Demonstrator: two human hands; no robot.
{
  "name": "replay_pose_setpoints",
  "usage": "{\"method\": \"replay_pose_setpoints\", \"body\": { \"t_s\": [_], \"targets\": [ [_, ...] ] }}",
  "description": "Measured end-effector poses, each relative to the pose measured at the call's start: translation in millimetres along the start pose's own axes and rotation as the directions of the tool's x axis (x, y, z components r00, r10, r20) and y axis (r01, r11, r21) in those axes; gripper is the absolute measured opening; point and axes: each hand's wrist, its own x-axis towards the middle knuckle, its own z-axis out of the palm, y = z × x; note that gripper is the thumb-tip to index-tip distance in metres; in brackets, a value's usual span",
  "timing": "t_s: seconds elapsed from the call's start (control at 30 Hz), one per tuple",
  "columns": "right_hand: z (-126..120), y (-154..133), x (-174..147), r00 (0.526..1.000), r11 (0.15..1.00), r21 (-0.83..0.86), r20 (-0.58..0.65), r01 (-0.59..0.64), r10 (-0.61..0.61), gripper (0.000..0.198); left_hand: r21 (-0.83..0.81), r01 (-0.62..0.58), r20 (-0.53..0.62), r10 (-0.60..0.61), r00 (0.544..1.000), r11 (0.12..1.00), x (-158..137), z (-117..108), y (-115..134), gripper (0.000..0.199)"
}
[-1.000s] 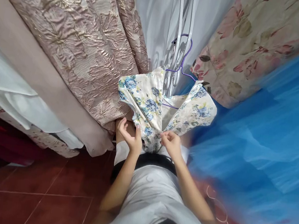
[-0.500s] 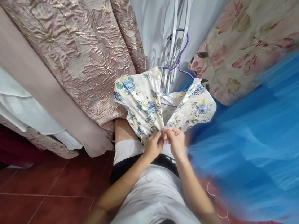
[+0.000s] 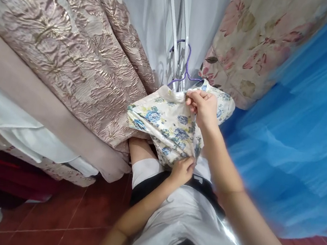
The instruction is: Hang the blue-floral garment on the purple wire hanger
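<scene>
A cream blouse (image 3: 167, 117) with blue flowers hangs on a purple hanger (image 3: 188, 60) and drapes over my lap. My left hand (image 3: 181, 171) is closed on the blouse's lower front edge, close to my waist. Higher up, my right hand (image 3: 204, 107) pinches the neckline edge just below the hanger, with its arm crossing in front of the blouse's right side. The front edge is stretched between the two hands. The far right shoulder of the blouse is partly hidden behind my right hand.
Long garments hang close around me: a pink-gold textured one (image 3: 79, 56) at left, a pink floral one (image 3: 250, 49) and a blue one (image 3: 290, 154) at right. White straps (image 3: 186, 18) dangle behind the hanger. Red tiles (image 3: 58, 221) cover the floor.
My right hand has moved up from beside the left hand to the neckline. My left hand stays low on the front edge. The blouse's left front panel now spreads across the neck opening.
</scene>
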Motion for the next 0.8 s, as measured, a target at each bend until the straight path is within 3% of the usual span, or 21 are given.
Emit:
{"method": "replay_pose_setpoints", "body": {
  "t_s": [0.1,0.17,0.23,0.27,0.33,0.43,0.57,0.8],
  "targets": [
    [-3.8,-2.2,-9.5,1.000,0.999,-0.038,-0.004,-0.008,0.008,0.022,-0.064,-0.028,-0.049,0.025,0.999,0.998,7.3,-19.7,-10.8,0.010],
    [-6.5,0.3,-19.3,0.999,0.997,-0.062,-0.016,-0.036,0.035,0.020,-0.064,-0.112,-0.218,0.095,0.971,0.992,24.0,-51.5,-9.9,0.016],
    [-8.9,3.5,-26.8,0.998,0.996,-0.071,-0.028,-0.056,0.055,0.019,0.018,-0.243,-0.425,0.227,0.876,0.970,49.5,-94.2,0.9,0.023],
    [-9.9,4.4,-28.6,0.998,0.996,-0.075,-0.029,-0.058,0.056,0.019,0.088,-0.314,-0.449,0.319,0.835,0.945,64.6,-117.0,9.0,0.027],
    [-11.2,4.4,-28.4,0.999,0.995,-0.088,-0.016,-0.042,0.041,0.018,0.226,-0.362,-0.406,0.425,0.809,0.905,96.0,-158.7,26.1,0.032],
    [-11.2,3.0,-21.9,1.000,0.994,-0.106,0.004,-0.003,0.004,0.017,0.344,-0.340,-0.251,0.435,0.865,0.875,137.0,-197.1,42.3,0.032],
    [-9.6,8.5,-16.5,1.000,0.996,-0.091,0.001,0.015,-0.015,0.022,0.420,-0.362,-0.165,0.463,0.871,0.832,164.5,-202.7,46.2,0.031],
    [-7.2,23.7,-20.5,0.999,0.997,-0.064,-0.005,0.033,-0.033,0.031,0.255,-0.381,-0.310,0.448,0.839,0.889,171.8,-188.6,46.1,0.031]
  ]
}}
